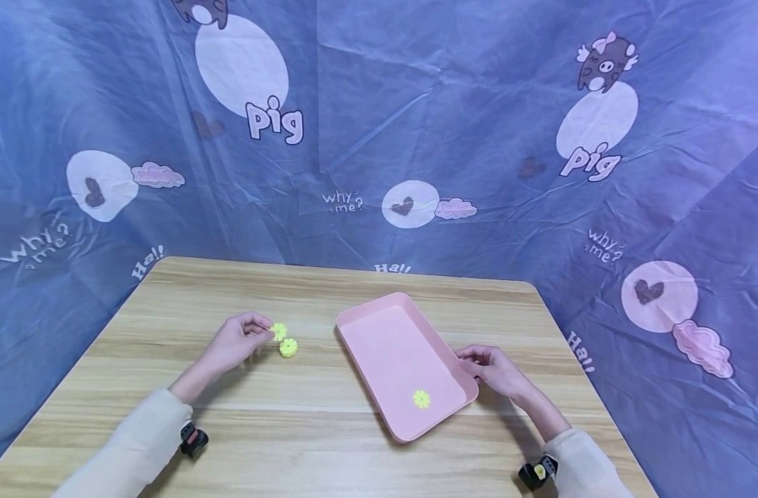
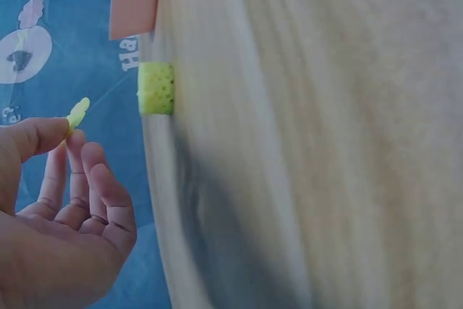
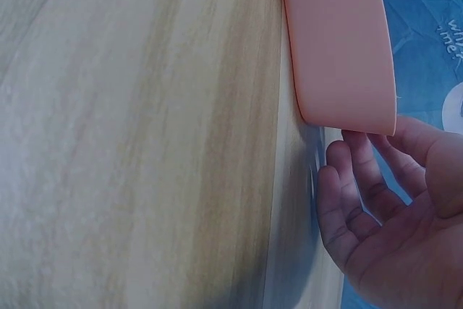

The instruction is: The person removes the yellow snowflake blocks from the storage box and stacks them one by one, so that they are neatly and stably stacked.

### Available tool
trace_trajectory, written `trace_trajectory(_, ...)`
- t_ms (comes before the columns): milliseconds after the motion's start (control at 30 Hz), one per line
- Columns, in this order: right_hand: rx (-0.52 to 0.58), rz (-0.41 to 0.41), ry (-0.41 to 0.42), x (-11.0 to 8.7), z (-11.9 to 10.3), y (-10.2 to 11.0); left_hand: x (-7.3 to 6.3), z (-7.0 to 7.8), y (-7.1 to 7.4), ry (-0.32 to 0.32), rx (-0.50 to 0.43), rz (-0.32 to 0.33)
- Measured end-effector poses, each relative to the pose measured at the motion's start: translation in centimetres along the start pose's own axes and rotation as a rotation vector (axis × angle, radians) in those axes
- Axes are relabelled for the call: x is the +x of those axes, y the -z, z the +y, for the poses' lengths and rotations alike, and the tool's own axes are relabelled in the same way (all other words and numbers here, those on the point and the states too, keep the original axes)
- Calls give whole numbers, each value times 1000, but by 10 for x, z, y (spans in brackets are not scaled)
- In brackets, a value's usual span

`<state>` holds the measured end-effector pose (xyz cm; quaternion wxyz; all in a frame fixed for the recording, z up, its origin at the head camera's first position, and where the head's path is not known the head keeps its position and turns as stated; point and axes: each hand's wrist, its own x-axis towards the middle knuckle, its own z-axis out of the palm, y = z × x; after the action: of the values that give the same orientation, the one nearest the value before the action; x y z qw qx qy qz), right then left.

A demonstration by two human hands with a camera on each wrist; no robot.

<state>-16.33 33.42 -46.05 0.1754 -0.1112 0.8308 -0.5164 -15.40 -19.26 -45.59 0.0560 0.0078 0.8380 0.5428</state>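
My left hand [image 1: 236, 340] pinches a thin yellow flower-shaped piece [image 1: 279, 332] between thumb and forefinger. In the left wrist view that piece [image 2: 78, 113] is seen nearly edge-on, raised off the table. Just beside it on the table stands a thicker yellow flower-shaped block [image 1: 288, 347], its side dotted with small dark marks in the left wrist view. On the right, my right hand [image 1: 492, 366] holds the rim of a shallow pink tray [image 1: 379, 366] near its right corner. Inside the tray, toward the near end, lies another yellow flower-shaped piece [image 1: 421, 399].
The tray sits at a slant on a wood-grain table [image 1: 279, 429]. Behind the table and along its sides hangs a blue cloth [image 1: 366, 138] printed with pigs, hearts and lettering. A small black camera is strapped on each wrist.
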Motion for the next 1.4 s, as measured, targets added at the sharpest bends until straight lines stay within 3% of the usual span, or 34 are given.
trace_trajectory(467,-19,-7,-9,-3,4,6,-7,-7,-21,69,-16,-30)
trace_trajectory(1133,-38,-16,1,-11,3,10,-17,-1,-32,142,16,-41)
trace_trajectory(1400,-33,-28,11,-13,5,12,-21,1,-37,132,11,-32)
